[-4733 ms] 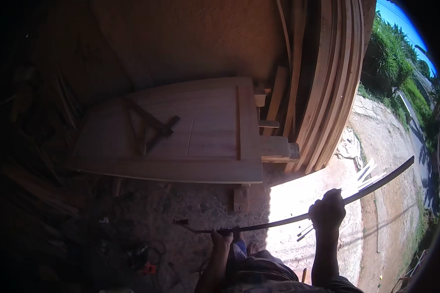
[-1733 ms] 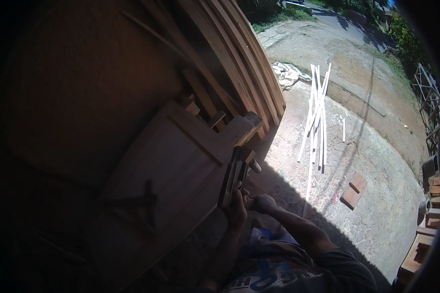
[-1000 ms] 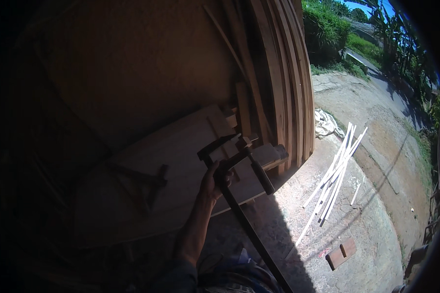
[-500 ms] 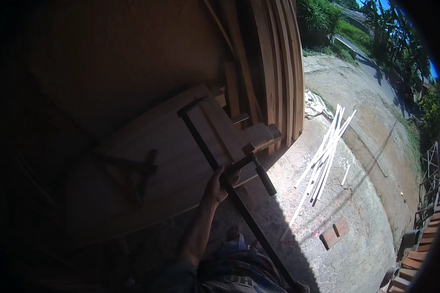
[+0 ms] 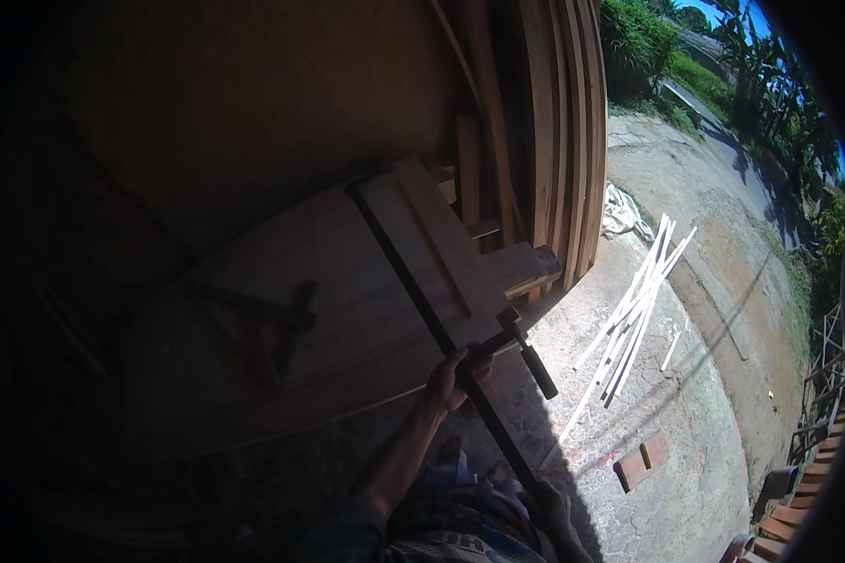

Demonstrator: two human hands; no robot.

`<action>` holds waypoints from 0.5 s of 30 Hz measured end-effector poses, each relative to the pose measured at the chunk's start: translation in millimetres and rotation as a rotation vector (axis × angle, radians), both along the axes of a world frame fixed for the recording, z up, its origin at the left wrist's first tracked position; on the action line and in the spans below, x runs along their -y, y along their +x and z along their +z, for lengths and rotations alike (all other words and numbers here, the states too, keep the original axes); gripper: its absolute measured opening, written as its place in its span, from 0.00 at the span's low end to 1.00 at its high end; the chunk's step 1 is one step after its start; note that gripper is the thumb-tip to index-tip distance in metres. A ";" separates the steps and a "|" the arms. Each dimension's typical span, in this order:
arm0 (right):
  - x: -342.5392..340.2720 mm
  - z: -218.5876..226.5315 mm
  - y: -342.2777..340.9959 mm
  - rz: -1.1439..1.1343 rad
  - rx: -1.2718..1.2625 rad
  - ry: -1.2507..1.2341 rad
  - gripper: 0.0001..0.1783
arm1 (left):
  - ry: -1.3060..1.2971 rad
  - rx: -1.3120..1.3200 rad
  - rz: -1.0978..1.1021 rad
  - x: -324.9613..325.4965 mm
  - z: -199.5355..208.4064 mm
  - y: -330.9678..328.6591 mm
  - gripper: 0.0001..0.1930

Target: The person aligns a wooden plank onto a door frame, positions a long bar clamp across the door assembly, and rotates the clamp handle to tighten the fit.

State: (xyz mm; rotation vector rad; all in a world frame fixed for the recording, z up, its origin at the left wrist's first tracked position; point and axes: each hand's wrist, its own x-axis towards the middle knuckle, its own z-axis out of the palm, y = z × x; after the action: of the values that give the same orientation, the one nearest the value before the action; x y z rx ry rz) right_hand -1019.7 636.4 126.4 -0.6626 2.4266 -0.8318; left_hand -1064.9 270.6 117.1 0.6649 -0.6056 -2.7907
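A long dark bar clamp (image 5: 404, 272) lies slantwise over a broad wooden panel (image 5: 282, 385). Its far jaw is at the panel's far edge, and its sliding jaw with the screw handle (image 5: 539, 372) is by the near edge. My left hand (image 5: 453, 375) is closed round the bar close to the sliding jaw. Lower down, my right hand (image 5: 549, 507) grips the bar's near end, its fingers partly in shadow. A narrow wooden strip (image 5: 437, 251) lies on the panel to the right of the bar.
A dark wooden triangular frame (image 5: 296, 319) rests on the panel's left part. Tall boards (image 5: 568, 131) lean behind at the right. On the sunlit concrete are thin white strips (image 5: 634, 305) and a notched wooden block (image 5: 640, 462). Deep shadow hides the left side.
The clamp's sliding jaw and my left hand have moved nearer, along the panel's near edge. My right hand has come further up into view on the bar. The view has shifted slightly.
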 end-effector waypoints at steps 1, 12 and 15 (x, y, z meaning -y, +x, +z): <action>11.9 -1.1 -2.0 -0.002 0.000 0.008 0.21 | 0.000 0.007 -0.021 -4.3 0.7 -0.9 0.20; 149.9 5.2 -34.2 -0.058 0.051 -0.036 0.21 | 0.016 0.046 -0.103 -25.2 -23.3 19.9 0.19; 171.1 2.3 -35.9 -0.042 0.012 0.002 0.21 | 0.022 0.091 -0.092 -31.7 -31.8 27.0 0.19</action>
State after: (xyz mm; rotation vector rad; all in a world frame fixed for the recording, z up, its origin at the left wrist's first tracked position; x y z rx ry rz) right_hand -1055.5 465.3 128.7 -0.6061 2.4375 -0.8470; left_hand -1038.0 302.3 85.3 0.7910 -0.6383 -2.8688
